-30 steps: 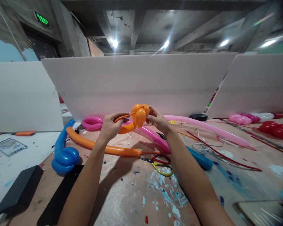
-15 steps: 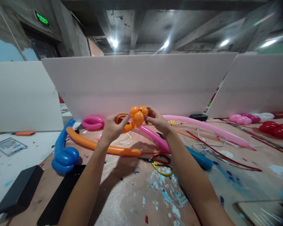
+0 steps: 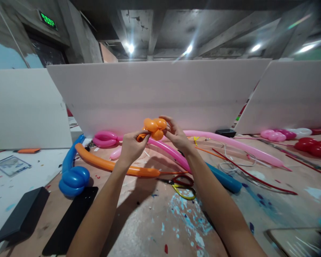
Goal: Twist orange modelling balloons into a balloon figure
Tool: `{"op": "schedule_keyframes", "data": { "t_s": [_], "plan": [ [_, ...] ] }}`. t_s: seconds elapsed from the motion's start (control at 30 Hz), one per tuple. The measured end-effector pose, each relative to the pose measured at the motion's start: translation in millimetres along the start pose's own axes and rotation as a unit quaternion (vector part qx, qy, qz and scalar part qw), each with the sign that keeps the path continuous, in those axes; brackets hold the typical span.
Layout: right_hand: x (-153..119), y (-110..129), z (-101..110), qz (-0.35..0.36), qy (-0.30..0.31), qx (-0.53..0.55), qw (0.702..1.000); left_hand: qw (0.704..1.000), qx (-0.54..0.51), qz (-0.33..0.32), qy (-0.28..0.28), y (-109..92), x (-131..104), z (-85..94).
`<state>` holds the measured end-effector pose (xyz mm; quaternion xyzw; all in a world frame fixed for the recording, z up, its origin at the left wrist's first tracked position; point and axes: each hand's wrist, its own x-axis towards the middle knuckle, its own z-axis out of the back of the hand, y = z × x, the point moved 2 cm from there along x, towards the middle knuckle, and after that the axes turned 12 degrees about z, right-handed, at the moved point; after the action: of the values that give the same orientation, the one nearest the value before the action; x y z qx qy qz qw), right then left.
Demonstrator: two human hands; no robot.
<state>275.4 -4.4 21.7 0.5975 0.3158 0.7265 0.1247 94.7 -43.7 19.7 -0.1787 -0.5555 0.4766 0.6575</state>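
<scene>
A cluster of rounded, shiny orange balloon bubbles (image 3: pixel 158 125) is in the air between the person's 2 bare hands, beyond the red-and-yellow-handled scissors (image 3: pixel 172 182) and a little to their left. The left hand (image 3: pixel 133 148) has its grip pinched, thumb to fingers, on the cluster's left underside; the right hand (image 3: pixel 178 137) has its grip curved around the right side, thumb nearer the camera.

Handling this well seems to call for a firm pinch at the narrow joints and only light pressure on the round parts, since the thin skin could burst or a twist could slip loose.

Left of the scissors, its tip near their blades, a long, sausage-shaped orange balloon (image 3: pixel 103 162) lies on the paint-spattered worktop (image 3: pixel 147 221). A long, glossy magenta balloon (image 3: pixel 169 149) runs beyond the scissors, and a tubular teal-blue balloon (image 3: pixel 226 178) lies to their right. Well to their left is a blue balloon with bulging folds (image 3: pixel 74 181); farther beyond them stands a white upright panel (image 3: pixel 160 92).
</scene>
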Motion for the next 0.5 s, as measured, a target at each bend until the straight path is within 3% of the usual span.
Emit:
{"op": "schedule_keyframes", "data": {
  "t_s": [0.13, 0.4, 0.5],
  "plan": [
    [0.2, -4.5, -5.9, -0.001, -0.104, -0.014, 0.995, 1.000, -0.012, -0.010, -0.010, 0.3, 0.8, 1.0],
    [0.6, -13.9, -9.5, 0.024, -0.087, -0.049, 0.995, 1.000, -0.004, -0.021, -0.015, 0.0, -3.0, -4.4],
    [0.6, -19.2, -9.2, 0.023, -0.061, -0.021, 0.998, 0.998, 0.025, -0.008, -0.057, 1.0, -3.0, -2.4]
  ]
}}
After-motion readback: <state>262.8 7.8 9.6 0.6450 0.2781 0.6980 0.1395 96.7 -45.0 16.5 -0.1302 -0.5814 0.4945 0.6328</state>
